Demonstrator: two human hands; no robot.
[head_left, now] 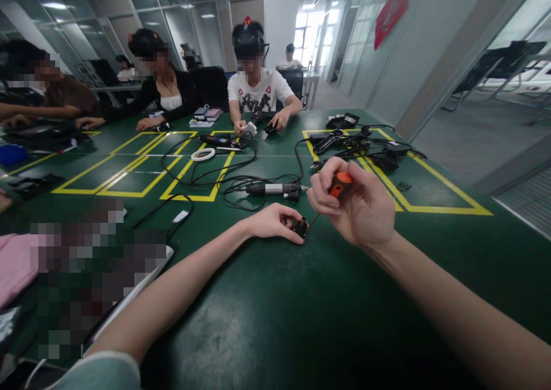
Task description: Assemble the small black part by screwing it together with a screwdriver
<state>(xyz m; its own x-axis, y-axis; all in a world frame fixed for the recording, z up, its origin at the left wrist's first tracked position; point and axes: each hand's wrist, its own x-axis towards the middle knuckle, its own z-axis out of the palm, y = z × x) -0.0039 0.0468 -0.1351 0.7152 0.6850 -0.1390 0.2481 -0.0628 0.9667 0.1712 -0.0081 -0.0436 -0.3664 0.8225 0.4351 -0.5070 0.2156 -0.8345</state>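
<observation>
My left hand is closed around a small black part with a short round post on top, held low at the green tabletop. In my right hand is a screwdriver with an orange and black handle, the fingers wrapped round it. Its thin shaft slants down and left toward the black part. Whether the tip touches the part I cannot make out. Just behind the hands lies a black and silver pen-shaped electric tool with a cable.
Black cables and a white ring lie beyond my hands. At the back right is a pile of black devices and cords. Yellow tape marks rectangles on the table. A person in a white shirt sits opposite; others sit at left.
</observation>
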